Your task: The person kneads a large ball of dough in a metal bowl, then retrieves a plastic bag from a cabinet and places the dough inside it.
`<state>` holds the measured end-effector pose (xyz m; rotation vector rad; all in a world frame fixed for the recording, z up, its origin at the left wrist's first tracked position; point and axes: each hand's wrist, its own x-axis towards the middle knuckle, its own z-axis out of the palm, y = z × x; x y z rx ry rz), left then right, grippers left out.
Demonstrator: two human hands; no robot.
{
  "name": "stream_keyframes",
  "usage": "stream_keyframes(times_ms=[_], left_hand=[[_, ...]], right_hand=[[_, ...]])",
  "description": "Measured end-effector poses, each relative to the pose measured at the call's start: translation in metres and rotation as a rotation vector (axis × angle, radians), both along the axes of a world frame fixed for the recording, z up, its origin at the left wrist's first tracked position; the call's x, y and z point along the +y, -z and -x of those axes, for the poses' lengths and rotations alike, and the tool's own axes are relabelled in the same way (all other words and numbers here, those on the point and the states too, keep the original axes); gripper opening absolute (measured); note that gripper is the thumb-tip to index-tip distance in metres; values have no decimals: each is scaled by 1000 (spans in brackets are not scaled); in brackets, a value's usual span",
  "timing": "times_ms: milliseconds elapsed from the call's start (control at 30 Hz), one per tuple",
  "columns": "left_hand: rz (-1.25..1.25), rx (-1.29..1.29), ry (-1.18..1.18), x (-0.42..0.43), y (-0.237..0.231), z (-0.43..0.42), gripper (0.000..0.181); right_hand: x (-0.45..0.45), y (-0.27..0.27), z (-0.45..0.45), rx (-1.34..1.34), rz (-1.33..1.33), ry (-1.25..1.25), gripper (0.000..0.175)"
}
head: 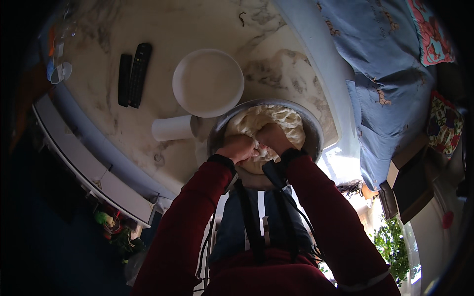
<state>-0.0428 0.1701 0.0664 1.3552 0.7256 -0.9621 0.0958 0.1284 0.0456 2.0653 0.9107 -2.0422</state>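
Note:
A mass of pale, sticky dough [285,113] fills much of a round metal bowl [316,129] at the near edge of the table. My left hand [237,147] is curled at the left of the dough, gripping some of it. Close beside it, my right hand [273,137] is bent down into the dough and closed on it; part of its fingers is hidden. Bits of dough cling to the fingers where the hands meet. Both wrists wear dark bands below red sleeves.
Just beyond the metal bowl stands a round white bowl [208,83]. A white cylinder [172,128], perhaps a cup, is left of the metal bowl. Two black remote controls [140,76] [124,80] lie farther left on the marble-patterned tabletop [148,22]. Blue patterned fabric [385,74] is at right.

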Motion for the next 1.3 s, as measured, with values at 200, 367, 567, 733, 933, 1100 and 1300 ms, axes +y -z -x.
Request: stream_keyframes(times_ms=[200, 367, 567, 733, 933, 1100, 1300], left_hand=[[170, 104, -100, -3, 8, -2, 19], [39, 134, -330, -9, -8, -6, 16], [-1131, -529, -204, -50, -14, 27, 34], [-373, -43, -1102, 6, -10, -26, 39], [-134, 112, -1147, 15, -17, -42, 33], [-37, 68, -1082, 16, 2, -35, 37], [85, 68, -903, 27, 7, -36, 37]], right_hand=[[15, 1, -10, 97, 41, -244, 15], [2, -19, -6, 14, -35, 175, 27], [-60, -40, -4, -453, -449, 631, 19], [-59, -9, -51, -28, -107, 1114, 8], [-40, -16, -27, -277, -181, 1103, 14], [-27, -19, -34, -325, -94, 783, 12], [-38, 21, -51, -285, -234, -24, 13]])
